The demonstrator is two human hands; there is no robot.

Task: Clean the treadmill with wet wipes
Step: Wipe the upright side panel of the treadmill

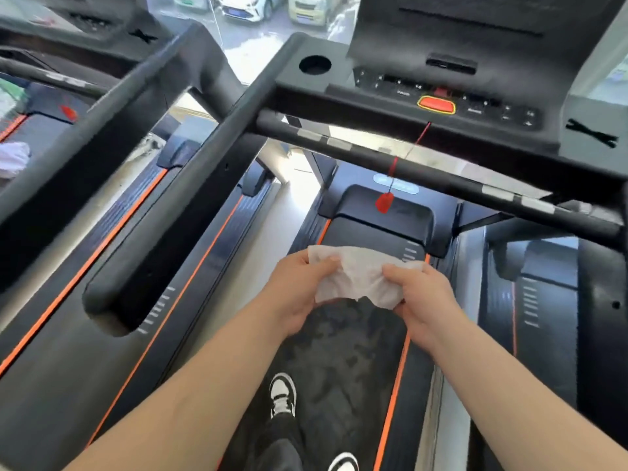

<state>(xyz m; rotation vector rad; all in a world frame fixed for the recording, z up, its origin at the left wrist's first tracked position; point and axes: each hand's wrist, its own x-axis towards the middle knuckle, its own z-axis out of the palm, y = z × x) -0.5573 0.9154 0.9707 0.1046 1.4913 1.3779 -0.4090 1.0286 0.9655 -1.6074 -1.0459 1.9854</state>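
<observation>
Bright daylight comes through a window (251, 45) behind the console, with parked cars (244, 8) outside. Filling most of the view is the treadmill (384, 219) the person stands on; its black console (441, 52) sits at the top. Left of the console, a second treadmill (68, 334) runs alongside, edged with orange stripes, and a third (543, 300) lies to the right.

Below the console the dark belt (339, 351) stretches toward the camera, its surface mottled with dull patches. A black crossbar (424, 171) spans just beneath the console, and a thick side rail (163, 215) slopes down from the console's left end.

Well below the console and above the belt, both hands hold one white wipe (356, 270) between them — the left hand (299, 290) pinches its left edge, the right hand (424, 294) grips its right side, and the sheet hangs crumpled.

Two black-and-white shoes (282, 394) rest on the belt. A red button (436, 105) sits on the console's front — a red clip (384, 202) dangles below it on a cord.
</observation>
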